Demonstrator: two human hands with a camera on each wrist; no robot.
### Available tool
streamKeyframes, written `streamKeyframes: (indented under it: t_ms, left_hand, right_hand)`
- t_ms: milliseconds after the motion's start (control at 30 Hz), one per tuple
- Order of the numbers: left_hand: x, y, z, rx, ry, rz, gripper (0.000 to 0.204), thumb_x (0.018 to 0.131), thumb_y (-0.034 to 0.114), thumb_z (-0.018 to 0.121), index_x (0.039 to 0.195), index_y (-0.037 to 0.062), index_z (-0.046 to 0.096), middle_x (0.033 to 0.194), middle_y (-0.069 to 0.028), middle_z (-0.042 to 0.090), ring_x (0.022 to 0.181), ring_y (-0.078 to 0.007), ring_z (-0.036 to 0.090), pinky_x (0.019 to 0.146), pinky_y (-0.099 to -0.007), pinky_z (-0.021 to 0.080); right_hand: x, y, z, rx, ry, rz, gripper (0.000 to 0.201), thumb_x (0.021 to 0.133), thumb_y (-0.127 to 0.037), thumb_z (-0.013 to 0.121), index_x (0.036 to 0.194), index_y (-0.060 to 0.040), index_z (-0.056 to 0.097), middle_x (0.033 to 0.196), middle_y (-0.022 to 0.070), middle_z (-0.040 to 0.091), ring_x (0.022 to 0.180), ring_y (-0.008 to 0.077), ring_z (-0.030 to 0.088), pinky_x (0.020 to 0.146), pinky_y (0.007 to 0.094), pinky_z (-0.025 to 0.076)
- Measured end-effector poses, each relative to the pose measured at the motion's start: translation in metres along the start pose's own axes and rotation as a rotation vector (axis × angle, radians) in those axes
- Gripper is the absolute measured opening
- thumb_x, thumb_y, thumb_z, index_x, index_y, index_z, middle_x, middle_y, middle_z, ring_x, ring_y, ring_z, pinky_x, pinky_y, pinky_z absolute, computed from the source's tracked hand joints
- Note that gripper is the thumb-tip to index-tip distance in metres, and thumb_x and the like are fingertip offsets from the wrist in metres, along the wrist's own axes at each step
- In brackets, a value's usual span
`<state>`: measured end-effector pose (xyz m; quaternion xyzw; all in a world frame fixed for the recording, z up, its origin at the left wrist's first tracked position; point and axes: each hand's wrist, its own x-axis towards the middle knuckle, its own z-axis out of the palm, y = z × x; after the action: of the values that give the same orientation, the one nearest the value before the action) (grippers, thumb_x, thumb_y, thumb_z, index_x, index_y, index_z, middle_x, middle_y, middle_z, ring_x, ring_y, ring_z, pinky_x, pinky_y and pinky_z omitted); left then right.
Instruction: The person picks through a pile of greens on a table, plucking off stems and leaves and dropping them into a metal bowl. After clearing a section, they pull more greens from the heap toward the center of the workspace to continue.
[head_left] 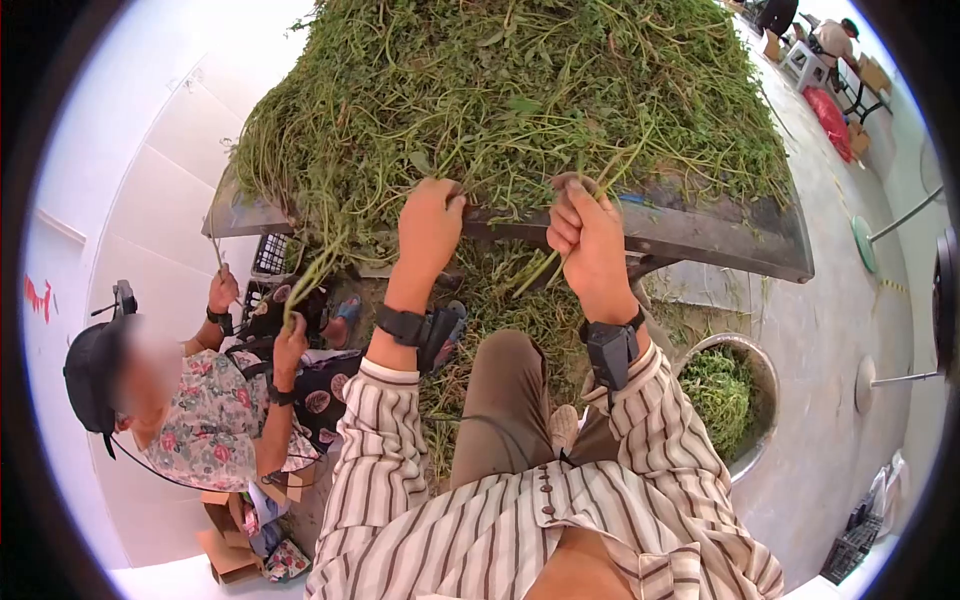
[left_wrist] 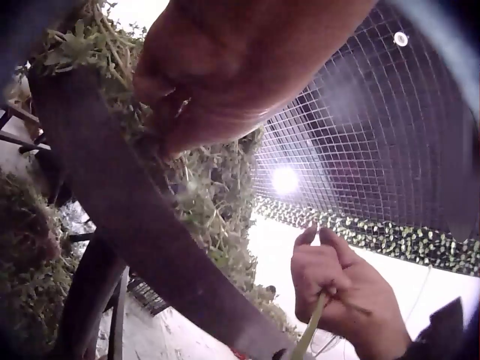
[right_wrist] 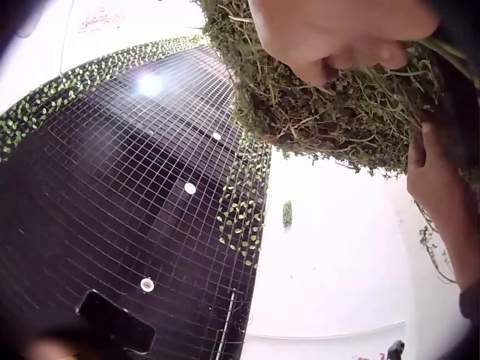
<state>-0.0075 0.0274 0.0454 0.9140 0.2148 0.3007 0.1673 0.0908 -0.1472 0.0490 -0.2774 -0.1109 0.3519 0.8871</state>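
Observation:
A big heap of leafy green stems (head_left: 510, 90) covers the dark table (head_left: 720, 235) in front of me. My right hand (head_left: 592, 235) grips a small bunch of green stems (head_left: 538, 272) in its curled fingers; the cut ends stick out below the fist, over the table's near edge. In the left wrist view those stems hang under the fist. My left hand (head_left: 428, 232) is at the heap's near edge, its bent fingertips among the greens. Whether it pinches a stem I cannot tell, as the fingertips are partly hidden.
At the left sits another person (head_left: 215, 410) holding stems over the table corner. A round tub (head_left: 765, 400) of greens stands by my right knee, and loose greens (head_left: 500, 310) lie under the table. Black crates (head_left: 270, 255) and cardboard boxes (head_left: 230, 550) are to the left.

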Motion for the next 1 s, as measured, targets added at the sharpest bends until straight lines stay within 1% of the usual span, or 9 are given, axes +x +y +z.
streamKeyframes:
  t_ms: [67,133,200,300,400,467,533,700,1000]
  left_hand:
    - [0.009,-0.002,-0.006,-0.017,-0.039,-0.029,0.021,0.082,0.015,0.058,0.094,-0.0024,0.061,0.085,-0.0139,0.058,0.072,-0.0291,0.056,0.067,-0.04,0.045]
    - [0.022,0.009,-0.027,-0.315,-0.083,-0.267,0.023,0.082,0.016,0.058,0.093,-0.0032,0.061,0.078,-0.0107,0.06,0.067,-0.0244,0.055,0.067,-0.0381,0.044]
    - [0.034,0.001,-0.035,-0.405,-0.017,-0.266,0.021,0.083,0.015,0.058,0.094,-0.0029,0.062,0.073,-0.0071,0.061,0.061,-0.0153,0.051,0.058,-0.0311,0.043]
    - [0.048,0.01,-0.055,-1.051,0.246,-0.321,0.015,0.085,0.01,0.059,0.094,-0.0016,0.063,0.075,-0.0043,0.061,0.051,-0.0049,0.044,0.046,-0.019,0.035]
    - [0.053,0.009,-0.06,-1.268,0.439,-0.293,0.015,0.084,0.009,0.059,0.093,-0.002,0.063,0.075,-0.0046,0.061,0.049,-0.006,0.044,0.045,-0.0202,0.035]
    - [0.048,0.008,-0.049,-1.141,0.384,-0.334,0.014,0.084,0.009,0.06,0.092,-0.0017,0.063,0.074,-0.0048,0.061,0.049,-0.0061,0.044,0.043,-0.0202,0.034]
    - [0.034,0.017,-0.036,-1.018,0.034,-0.466,0.014,0.083,0.009,0.061,0.092,-0.001,0.063,0.073,-0.005,0.062,0.048,-0.0066,0.045,0.042,-0.0204,0.033]
    - [0.007,0.035,-0.019,-1.254,0.017,-0.562,0.015,0.084,0.013,0.062,0.088,-0.0011,0.065,0.073,-0.0046,0.062,0.05,-0.0054,0.047,0.044,-0.0201,0.039]
    - [-0.029,0.062,-0.004,-1.066,-0.041,-0.438,0.021,0.085,0.013,0.061,0.101,-0.0001,0.065,0.081,-0.0046,0.057,0.057,-0.0091,0.051,0.048,-0.0232,0.041]
  right_hand:
    - [0.002,0.0,-0.001,-0.074,0.026,0.015,0.015,0.092,-0.018,0.05,0.09,-0.0033,0.054,0.057,-0.0068,0.031,0.047,0.0039,0.028,0.041,0.0205,0.024]
    - [0.001,-0.001,-0.001,-0.07,0.028,0.037,0.016,0.091,-0.019,0.051,0.088,-0.0034,0.054,0.056,-0.0072,0.03,0.046,0.0037,0.027,0.04,0.0206,0.023]
    - [0.001,-0.002,0.001,-0.065,0.023,0.064,0.017,0.09,-0.02,0.052,0.086,-0.0035,0.053,0.054,-0.0076,0.029,0.044,0.0036,0.025,0.039,0.0206,0.021]
    - [0.001,-0.002,0.002,-0.024,-0.015,0.09,0.017,0.09,-0.02,0.052,0.086,-0.0034,0.053,0.055,-0.0071,0.028,0.045,0.0036,0.025,0.039,0.0206,0.021]
    - [0.0,0.0,0.002,-0.016,-0.015,0.11,0.018,0.091,-0.021,0.052,0.086,-0.0034,0.053,0.054,-0.0069,0.027,0.044,0.0035,0.025,0.038,0.0206,0.021]
    - [-0.001,0.001,0.003,-0.039,-0.015,0.143,0.019,0.09,-0.021,0.053,0.088,-0.0024,0.054,0.054,-0.0074,0.028,0.044,0.0034,0.025,0.038,0.0204,0.02]
    - [0.001,0.002,0.004,-0.064,-0.022,0.153,0.019,0.09,-0.021,0.054,0.088,-0.0024,0.055,0.054,-0.0077,0.028,0.044,0.003,0.025,0.038,0.0198,0.02]
    - [-0.001,0.008,0.007,-0.216,-0.006,0.171,0.015,0.087,-0.02,0.058,0.09,-0.0056,0.059,0.053,-0.0103,0.03,0.041,0.0008,0.024,0.037,0.0182,0.019]
    - [-0.005,0.011,0.014,-0.283,-0.023,0.163,0.013,0.087,-0.019,0.058,0.09,-0.0063,0.06,0.053,-0.0109,0.034,0.041,-0.0001,0.026,0.037,0.0189,0.019]
